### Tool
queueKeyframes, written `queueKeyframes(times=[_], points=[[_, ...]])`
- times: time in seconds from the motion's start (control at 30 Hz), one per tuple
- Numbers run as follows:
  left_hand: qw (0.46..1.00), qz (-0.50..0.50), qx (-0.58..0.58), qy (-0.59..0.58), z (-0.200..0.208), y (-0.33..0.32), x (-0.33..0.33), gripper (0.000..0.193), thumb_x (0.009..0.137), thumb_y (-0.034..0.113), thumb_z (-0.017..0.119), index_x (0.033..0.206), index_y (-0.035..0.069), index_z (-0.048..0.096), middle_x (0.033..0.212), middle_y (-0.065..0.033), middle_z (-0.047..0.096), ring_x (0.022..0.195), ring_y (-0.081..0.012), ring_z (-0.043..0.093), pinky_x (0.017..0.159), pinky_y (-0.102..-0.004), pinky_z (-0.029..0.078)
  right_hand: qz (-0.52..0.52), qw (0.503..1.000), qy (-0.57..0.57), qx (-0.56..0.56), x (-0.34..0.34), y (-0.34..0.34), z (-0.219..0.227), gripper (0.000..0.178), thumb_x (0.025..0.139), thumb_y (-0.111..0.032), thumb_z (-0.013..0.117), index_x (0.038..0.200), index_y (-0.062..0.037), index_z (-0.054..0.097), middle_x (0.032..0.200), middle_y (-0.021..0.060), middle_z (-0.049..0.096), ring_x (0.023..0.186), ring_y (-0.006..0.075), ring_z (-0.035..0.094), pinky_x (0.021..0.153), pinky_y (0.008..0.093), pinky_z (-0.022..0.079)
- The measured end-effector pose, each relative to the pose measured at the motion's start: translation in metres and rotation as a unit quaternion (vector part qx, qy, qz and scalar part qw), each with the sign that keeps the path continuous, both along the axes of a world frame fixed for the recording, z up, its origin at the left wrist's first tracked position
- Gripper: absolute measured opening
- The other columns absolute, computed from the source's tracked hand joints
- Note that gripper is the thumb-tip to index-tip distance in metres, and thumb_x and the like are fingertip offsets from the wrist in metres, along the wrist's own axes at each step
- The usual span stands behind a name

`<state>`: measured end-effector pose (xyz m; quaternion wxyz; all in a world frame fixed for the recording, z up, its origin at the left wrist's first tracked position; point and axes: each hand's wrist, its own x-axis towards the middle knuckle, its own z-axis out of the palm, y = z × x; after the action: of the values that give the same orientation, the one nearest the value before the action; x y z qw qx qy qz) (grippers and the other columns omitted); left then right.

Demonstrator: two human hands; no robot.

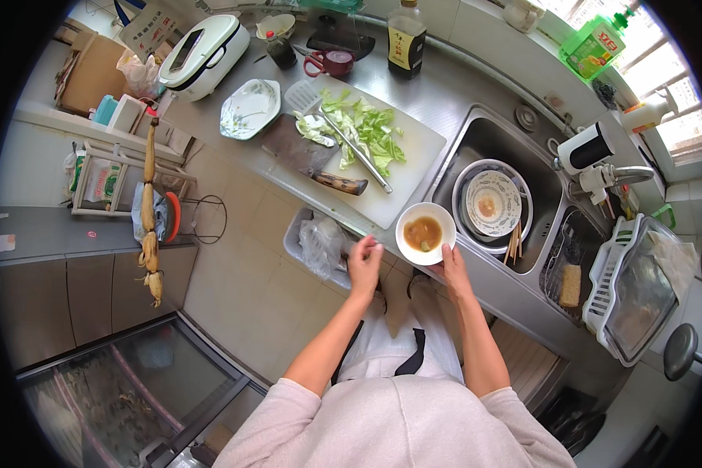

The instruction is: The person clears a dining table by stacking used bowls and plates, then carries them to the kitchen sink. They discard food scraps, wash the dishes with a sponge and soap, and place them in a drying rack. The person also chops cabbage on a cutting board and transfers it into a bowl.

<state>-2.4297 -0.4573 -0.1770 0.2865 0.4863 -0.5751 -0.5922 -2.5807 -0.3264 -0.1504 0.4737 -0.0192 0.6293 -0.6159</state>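
My right hand (455,273) grips a small white bowl (404,232) by its near right rim, just off the counter edge beside the sink. Brown liquid (423,232) with a few pale bits lies in it. To the bowl's left, my left hand (363,267) is raised with its fingers curled together; whatever they may hold is hidden. Beyond both hands, a white cutting board (423,148) bears chopped green cabbage (366,129). A slotted metal spatula (357,150) lies across the cabbage. A cleaver (296,148) with a worn handle rests along the board's left side.
Right of the board, the sink (462,125) holds stacked bowls (516,195) and chopsticks (513,243). A dark sauce bottle (406,43), a patterned dish (249,109) and a white rice cooker (225,48) stand farther back. Below the counter is a bin (292,238) with plastic bags.
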Motion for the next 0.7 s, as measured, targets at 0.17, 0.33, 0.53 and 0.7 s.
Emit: queueKeyframes(times=[0.17, 0.33, 0.53, 0.7], points=[[0.912, 0.133, -0.257, -0.289, -0.017, -0.042, 0.058, 0.048, 0.071, 0.013, 0.067, 0.115, 0.007, 0.048, 0.122, -0.0131, 0.039, 0.106, -0.0253, 0.046, 0.089, -0.0349, 0.038, -0.031, 0.984, 0.115, 0.129, 0.001, 0.012, -0.001, 0.042, 0.092, -0.035, 0.045, 0.120, -0.0031, 0.043, 0.083, 0.0067, 0.051, 0.058, 0.0100, 0.052, 0.051, 0.0224, 0.044], [0.913, 0.064, -0.047, -0.399, -0.081, -0.080, 0.117, 0.059, 0.068, 0.020, 0.071, 0.120, 0.006, 0.047, 0.113, -0.0142, 0.052, 0.107, -0.0249, 0.049, 0.089, -0.0343, 0.040, 0.044, 0.980, 0.160, 0.112, 0.052, 0.024, 0.027, 0.031, 0.093, -0.032, 0.042, 0.101, -0.0036, 0.052, 0.077, 0.0043, 0.051, 0.054, 0.0077, 0.048, 0.049, 0.0212, 0.038], [0.958, -0.014, 0.162, -0.237, -0.099, -0.104, 0.148, 0.028, 0.068, 0.021, 0.071, 0.092, 0.007, 0.065, 0.092, -0.0096, 0.062, 0.100, -0.0233, 0.054, 0.084, -0.0342, 0.043, 0.316, 0.911, 0.264, 0.019, 0.099, -0.043, 0.035, 0.026, 0.086, -0.026, 0.052, 0.096, -0.0029, 0.060, 0.104, 0.0150, 0.053, 0.092, 0.0284, 0.055, 0.078, 0.0326, 0.045], [0.945, -0.050, -0.055, -0.317, -0.074, -0.094, 0.118, 0.013, 0.071, 0.012, 0.063, 0.083, 0.009, 0.068, 0.120, -0.0136, 0.050, 0.119, -0.0292, 0.040, 0.097, -0.0325, 0.034, 0.348, 0.882, 0.305, 0.087, 0.114, -0.112, -0.028, 0.026, 0.083, -0.027, 0.054, 0.099, -0.0095, 0.063, 0.125, 0.0202, 0.043, 0.111, 0.0332, 0.048, 0.092, 0.0391, 0.040]])
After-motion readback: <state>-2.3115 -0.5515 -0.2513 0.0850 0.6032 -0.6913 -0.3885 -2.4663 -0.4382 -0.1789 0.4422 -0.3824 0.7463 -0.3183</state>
